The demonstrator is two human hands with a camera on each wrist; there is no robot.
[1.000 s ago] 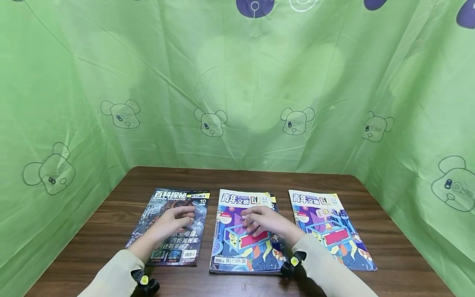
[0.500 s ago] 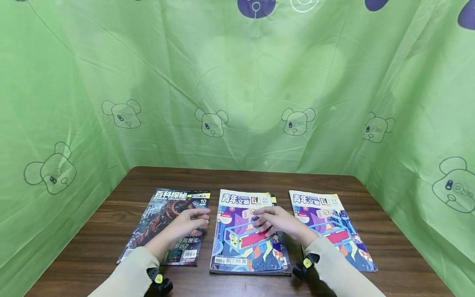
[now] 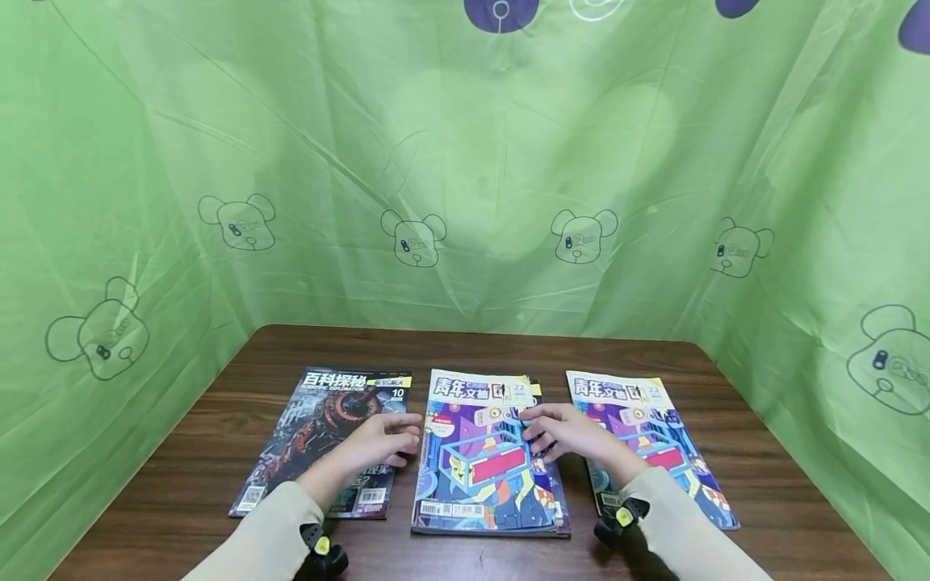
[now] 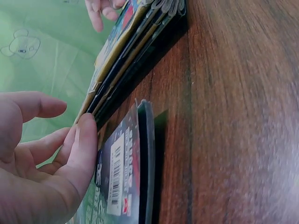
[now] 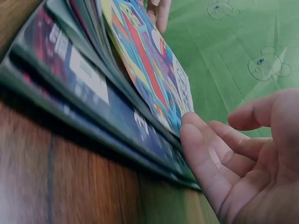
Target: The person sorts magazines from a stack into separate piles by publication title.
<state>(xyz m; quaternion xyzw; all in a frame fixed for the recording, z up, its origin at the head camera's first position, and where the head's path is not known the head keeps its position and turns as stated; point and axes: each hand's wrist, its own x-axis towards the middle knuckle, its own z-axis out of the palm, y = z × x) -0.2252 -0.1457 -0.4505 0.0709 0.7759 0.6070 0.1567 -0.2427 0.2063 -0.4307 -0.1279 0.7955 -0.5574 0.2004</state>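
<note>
A stack of magazines (image 3: 472, 484) lies in the middle of the table, with a purple and blue cover on top and darker magazines poking out below its right side. My left hand (image 3: 378, 442) is at the stack's left side, fingers relaxed and pointing inward. In the left wrist view its thumb tip is right at the stack's page edges (image 4: 124, 63). On the other side, my right hand (image 3: 574, 437) has loosely bent fingers along the stack's right edge. The right wrist view shows its thumb (image 5: 198, 154) close against the colourful top magazine (image 5: 149, 60).
To the left lies a dark magazine (image 3: 291, 440), partly under the left forearm. A second purple and blue magazine (image 3: 686, 460) sits at right, over a darker one. The brown wooden table (image 3: 472, 347) is enclosed by green curtains (image 3: 494, 161) printed with bear heads.
Both hands have shifted right. The left one went from over the dark magazine to the middle stack's left edge; the right one slid from over the stack's cover to its right edge.
</note>
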